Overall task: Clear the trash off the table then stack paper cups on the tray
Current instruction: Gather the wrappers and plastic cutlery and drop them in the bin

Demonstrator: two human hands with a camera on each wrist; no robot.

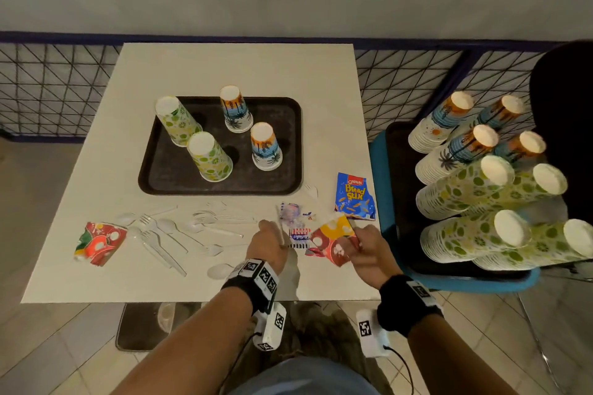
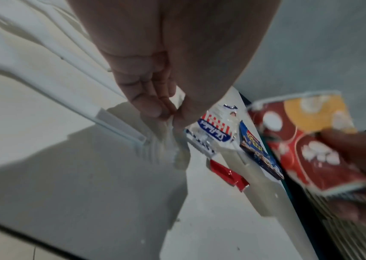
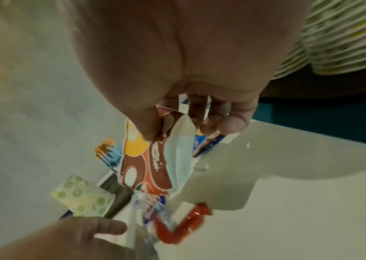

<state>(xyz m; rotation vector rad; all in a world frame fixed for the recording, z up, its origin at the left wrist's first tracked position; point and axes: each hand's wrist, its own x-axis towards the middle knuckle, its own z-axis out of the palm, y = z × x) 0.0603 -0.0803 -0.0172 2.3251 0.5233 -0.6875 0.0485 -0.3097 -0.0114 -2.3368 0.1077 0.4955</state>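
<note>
Right hand [image 1: 365, 250] pinches a flattened red-and-yellow paper cup [image 1: 333, 242] between thumb and fingers, held just above the white table's [image 1: 96, 189] near right edge; left hand [image 1: 268, 245] pinches a thin clear plastic utensil [image 2: 175, 139] between thumb and fingertips, beside crinkly foil wrappers [image 1: 298, 236]. Second crushed red cup [image 1: 98, 242] lies near left. Four upside-down printed paper cups [image 1: 208, 155] stand on the dark matte rectangular tray [image 1: 282, 144].
</note>
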